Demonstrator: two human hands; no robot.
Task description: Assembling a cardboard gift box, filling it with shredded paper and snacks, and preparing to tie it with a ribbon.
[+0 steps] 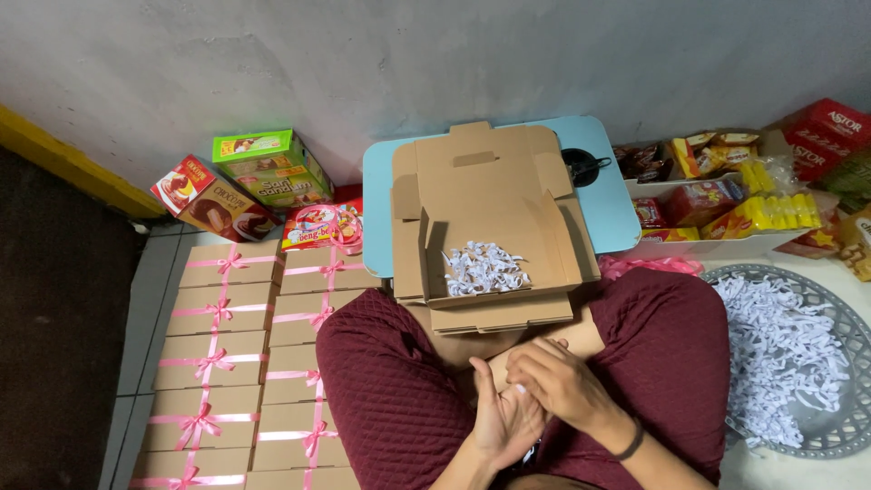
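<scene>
Head view showing both hands meeting over the lap at 6 o'clock, right hand (pixel 564 381) pressing fingers into the open left hand (pixel 504 419), gripping nothing I can make out, open cardboard box (pixel 494 227) with paper shreds (pixel 484 268) sitting at 12 o'clock on the blue bench (pixel 606 195), ribboned boxes (pixel 227 363) lying at 9 o'clock.

Left hand (pixel 502 419): at 6 o'clock, palm up and open over the lap.
Right hand (pixel 562 381): fingers pressed onto the left palm, black band on the wrist.
Open brown cardboard box (pixel 494 222): centre, on a stack of flat boxes, lid raised toward 12 o'clock.
Shredded white paper (pixel 484 268): a small heap inside the box.
Light-blue desk (pixel 603 204): under the box.
Ribbon-tied brown boxes (pixel 227 363): two rows at 8 o'clock.
Grey round tray (pixel 839 318): at 4 o'clock, holding more shreds.
Snack packets (pixel 726 191): at 2 o'clock.
</scene>
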